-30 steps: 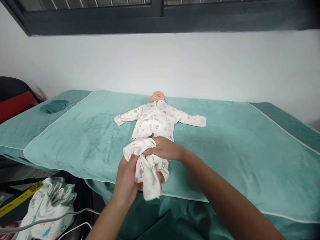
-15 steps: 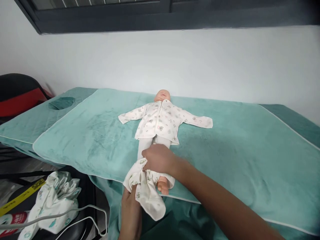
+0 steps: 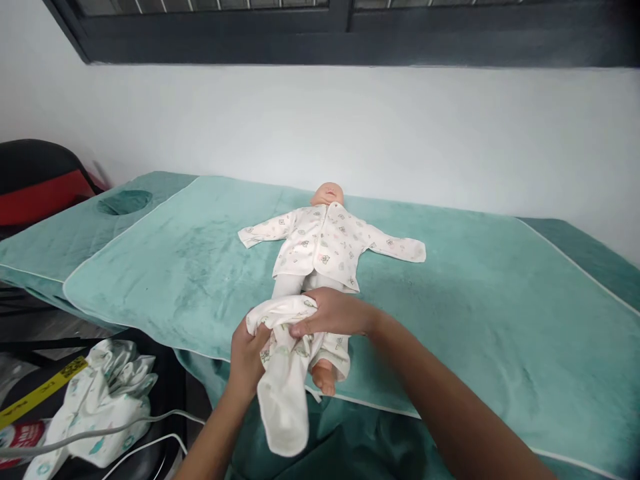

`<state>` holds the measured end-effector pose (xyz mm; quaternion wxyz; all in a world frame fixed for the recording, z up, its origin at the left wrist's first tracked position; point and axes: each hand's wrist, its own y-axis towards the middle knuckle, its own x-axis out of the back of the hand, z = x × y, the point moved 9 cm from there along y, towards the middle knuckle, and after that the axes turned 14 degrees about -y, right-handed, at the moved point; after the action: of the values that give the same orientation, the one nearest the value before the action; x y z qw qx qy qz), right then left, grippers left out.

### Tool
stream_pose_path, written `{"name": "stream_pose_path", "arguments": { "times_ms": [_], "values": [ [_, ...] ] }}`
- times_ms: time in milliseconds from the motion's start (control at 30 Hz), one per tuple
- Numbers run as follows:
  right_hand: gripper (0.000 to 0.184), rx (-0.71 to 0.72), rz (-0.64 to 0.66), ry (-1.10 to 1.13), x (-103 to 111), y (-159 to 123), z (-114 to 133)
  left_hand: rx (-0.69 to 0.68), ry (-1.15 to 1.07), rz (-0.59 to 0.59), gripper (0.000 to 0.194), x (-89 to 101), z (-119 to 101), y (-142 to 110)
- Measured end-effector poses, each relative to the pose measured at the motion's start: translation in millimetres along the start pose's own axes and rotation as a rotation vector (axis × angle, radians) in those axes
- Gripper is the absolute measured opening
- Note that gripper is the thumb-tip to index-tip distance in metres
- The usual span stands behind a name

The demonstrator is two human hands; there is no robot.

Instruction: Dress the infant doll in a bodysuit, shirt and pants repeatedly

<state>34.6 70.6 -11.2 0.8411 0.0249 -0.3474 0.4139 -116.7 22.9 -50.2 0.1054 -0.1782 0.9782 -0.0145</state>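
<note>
A baby doll [image 3: 327, 194] lies on its back, head toward the wall, in a white printed jacket [image 3: 320, 241] with both sleeves spread wide. White printed baby trousers [image 3: 285, 400] are bunched around the doll's lower legs, one leg of them hanging toward me over the bed's front edge. On the left side of the bunched cloth, my left hand [image 3: 247, 353] is closed on the trousers. My right hand [image 3: 335, 312] grips their upper edge from the right, across the doll's shins. One bare foot [image 3: 324, 377] of the doll sticks out of the right trouser leg; the other foot is hidden.
The teal-covered bed [image 3: 475, 320] stands against a white wall, with a face hole [image 3: 125, 202] at its left end. Left of me, a black chair holds crumpled printed cloth [image 3: 107, 407], a yellow strip [image 3: 43, 393], a red-labelled bottle [image 3: 25, 437] and cables [image 3: 100, 432].
My left hand has risen along the trousers and now holds their upper edge. The trousers' waist has moved up, and the loose leg hangs straighter toward me.
</note>
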Motion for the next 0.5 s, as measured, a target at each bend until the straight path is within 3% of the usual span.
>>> {"name": "stream_pose_path", "arguments": {
  "times_ms": [67, 233, 500],
  "values": [
    [0.043, -0.028, 0.036, 0.001, -1.4, -1.0, -1.4, -0.068, 0.043, -0.034, 0.023, 0.1, -7.8, 10.8],
    [0.045, -0.073, -0.038, -0.008, -0.6, 0.9, -0.6, -0.172, 0.136, -0.145, 0.033, 1.9, -18.2, 30.7],
    [0.031, -0.099, -0.176, -0.113, 0.4, 6.4, 2.8, -0.132, 0.132, -0.150, 0.048, -7.1, -19.1, 68.3]
  ]
}}
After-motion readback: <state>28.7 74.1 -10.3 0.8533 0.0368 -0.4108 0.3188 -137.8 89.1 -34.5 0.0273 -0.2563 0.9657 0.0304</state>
